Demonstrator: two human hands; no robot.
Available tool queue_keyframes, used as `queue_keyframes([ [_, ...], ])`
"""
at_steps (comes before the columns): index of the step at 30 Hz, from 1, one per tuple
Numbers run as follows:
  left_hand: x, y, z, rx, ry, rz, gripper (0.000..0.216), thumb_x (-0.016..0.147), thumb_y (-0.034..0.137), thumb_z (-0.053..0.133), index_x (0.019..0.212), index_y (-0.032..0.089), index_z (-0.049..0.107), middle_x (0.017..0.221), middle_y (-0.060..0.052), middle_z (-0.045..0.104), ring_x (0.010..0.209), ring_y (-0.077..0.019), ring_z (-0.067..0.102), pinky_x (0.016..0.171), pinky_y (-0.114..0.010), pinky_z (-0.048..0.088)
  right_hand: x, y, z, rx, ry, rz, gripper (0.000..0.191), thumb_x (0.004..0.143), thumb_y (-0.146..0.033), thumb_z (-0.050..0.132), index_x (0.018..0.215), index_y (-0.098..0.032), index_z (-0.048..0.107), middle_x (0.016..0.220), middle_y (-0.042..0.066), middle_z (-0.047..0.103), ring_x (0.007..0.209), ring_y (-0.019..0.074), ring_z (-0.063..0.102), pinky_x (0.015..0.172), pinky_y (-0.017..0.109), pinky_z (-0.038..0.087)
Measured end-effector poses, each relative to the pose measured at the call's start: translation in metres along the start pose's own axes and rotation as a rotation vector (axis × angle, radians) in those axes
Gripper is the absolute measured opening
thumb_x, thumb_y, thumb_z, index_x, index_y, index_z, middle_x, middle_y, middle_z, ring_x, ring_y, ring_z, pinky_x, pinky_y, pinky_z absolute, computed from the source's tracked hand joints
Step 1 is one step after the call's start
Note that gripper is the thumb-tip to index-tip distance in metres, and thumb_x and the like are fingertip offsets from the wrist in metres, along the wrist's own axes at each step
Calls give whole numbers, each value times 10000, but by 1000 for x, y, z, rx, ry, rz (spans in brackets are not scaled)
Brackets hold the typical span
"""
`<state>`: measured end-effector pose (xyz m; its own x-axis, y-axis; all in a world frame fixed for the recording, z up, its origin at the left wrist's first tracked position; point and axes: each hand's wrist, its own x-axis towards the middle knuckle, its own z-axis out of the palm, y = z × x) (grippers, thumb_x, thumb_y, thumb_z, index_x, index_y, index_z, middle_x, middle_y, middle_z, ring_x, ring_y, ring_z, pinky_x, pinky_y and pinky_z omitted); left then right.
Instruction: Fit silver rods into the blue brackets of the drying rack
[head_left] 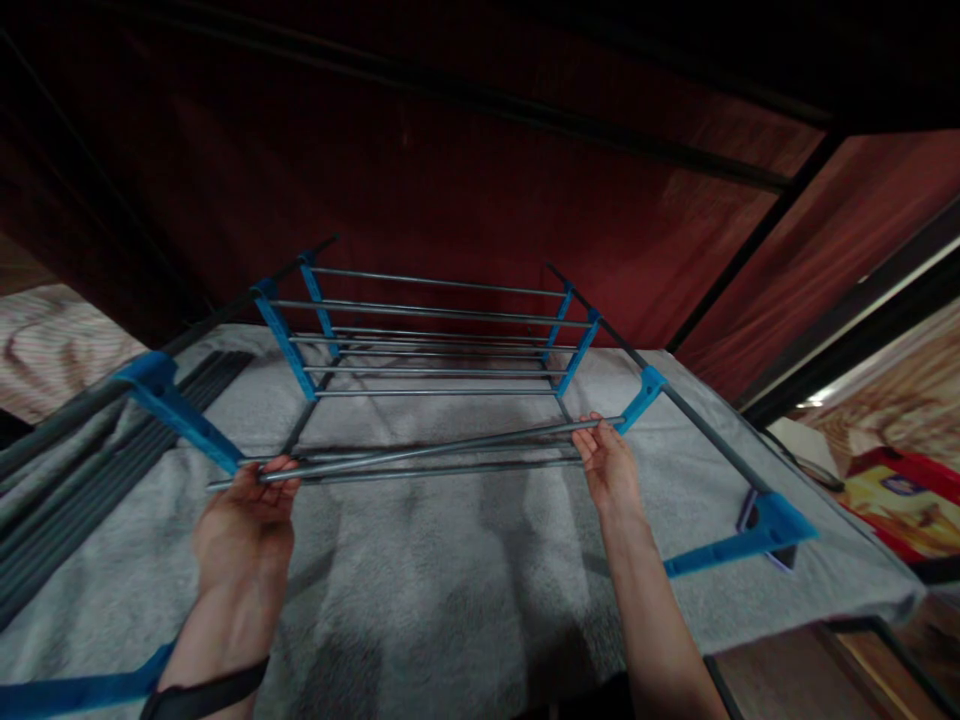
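My left hand (251, 515) is closed around the left part of a thin grey metal tube (427, 452), palm up. A second tube end sticks out past the fingers on the left. My right hand (604, 455) grips the tube's right part, close to a blue plastic bracket (641, 398). The tube slants, higher on the right. It lies across a rack frame (442, 317) of grey tubes and blue brackets. By my left hand is another blue bracket (191, 420). Whether the tube's right end sits in the bracket I cannot tell.
Several loose dark tubes (97, 480) lie at the left on the grey cloth (435, 560). More blue brackets (739, 545) jut inward at the front. A dark phone-like object (784, 556) lies under the right one. A red-and-yellow package (904, 500) is at far right; a dark red wall (420, 180) stands behind.
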<state>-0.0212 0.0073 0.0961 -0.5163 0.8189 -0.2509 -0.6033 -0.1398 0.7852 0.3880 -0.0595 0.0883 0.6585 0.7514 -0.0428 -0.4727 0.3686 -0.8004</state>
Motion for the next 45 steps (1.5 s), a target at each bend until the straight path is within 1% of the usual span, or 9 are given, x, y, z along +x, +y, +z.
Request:
queue_keyframes([
  [5,-7,4,7,-19,97,-73,248,956,54,415,790,164,564,680,-8,654,662,-112,634,637,-191,524,-1,-2,-1,-3,-6,-2,215,783,-298,793,934,-189,685,933,29,728,788,110,689,796,251,610],
  [9,-10,4,7,-59,77,-80,212,966,91,455,811,159,583,677,-6,661,618,-105,648,594,-182,525,0,-3,-6,-3,8,29,87,819,-198,732,882,-190,673,899,-1,711,821,94,682,828,237,595],
  [15,-12,-2,2,-107,86,-125,156,929,55,510,840,147,598,652,-4,673,583,-94,661,589,-176,538,1,-1,-11,-46,39,11,159,702,-180,797,794,-199,669,926,-12,693,871,103,678,858,246,586],
  [21,-14,-7,-3,-75,137,-176,140,901,31,544,839,149,589,658,-8,682,525,-91,638,503,-168,495,0,0,-14,-84,63,-3,138,630,-125,768,713,-200,687,993,27,659,926,139,676,1024,340,519],
  [27,-29,-29,-7,-7,-36,-257,113,856,75,683,800,138,608,674,-20,689,508,-81,622,547,-184,515,3,5,-18,-108,69,-22,147,621,-95,731,652,-223,667,984,30,643,947,167,672,1076,457,477],
  [34,-49,-50,-4,85,-262,-431,177,818,211,789,775,142,632,756,-82,730,723,-174,736,714,-268,581,-5,7,-12,-130,52,7,145,636,-113,707,702,-242,698,935,34,624,955,184,659,1170,511,386],
  [38,-56,-54,-3,281,-524,-477,282,851,387,753,815,111,708,844,-147,758,747,-188,729,701,-281,557,-6,9,-12,-132,51,-2,141,639,-114,702,699,-242,698,928,39,619,942,186,657,1159,510,404],
  [41,-64,-61,-2,592,-761,-289,379,901,479,655,741,141,716,734,-108,728,658,-184,684,635,-285,509,-5,11,-13,-165,52,19,137,667,-132,694,738,-248,707,957,40,634,950,184,663,1149,492,414],
  [45,-77,-62,-1,1056,-846,464,254,953,408,596,905,205,741,901,-83,736,879,-227,672,828,-348,501,-6,13,-11,-170,51,7,136,653,-124,710,695,-246,669,948,34,631,935,181,666,1112,480,452],
])
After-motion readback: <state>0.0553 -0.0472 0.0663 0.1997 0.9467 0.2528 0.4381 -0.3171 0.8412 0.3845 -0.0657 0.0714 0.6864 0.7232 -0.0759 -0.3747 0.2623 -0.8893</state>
